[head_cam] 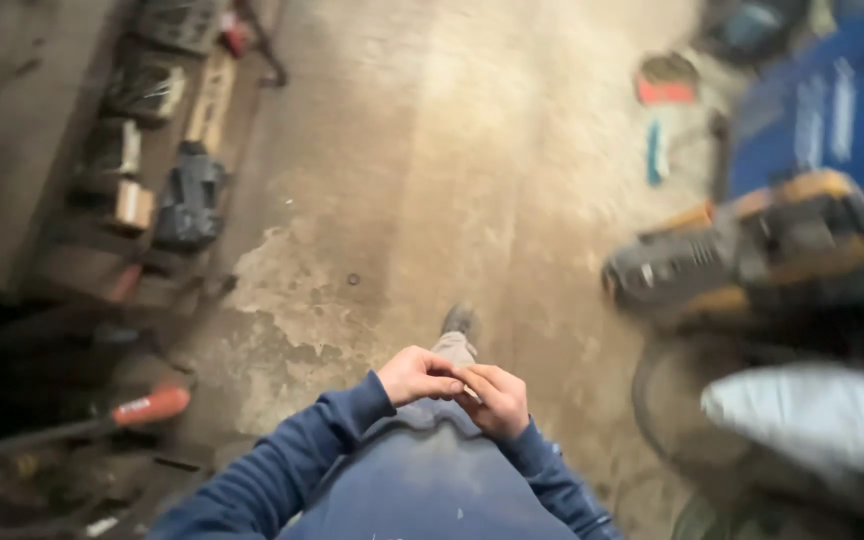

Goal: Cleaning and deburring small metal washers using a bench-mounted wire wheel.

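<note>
A worn concrete floor is stretching below, a yellow-and-black machine lying at right. The left hand and right hand are meeting fingertip to fingertip, perhaps pinching something too small to discern.

Navy sleeves (orange-black machine nearby)
</note>
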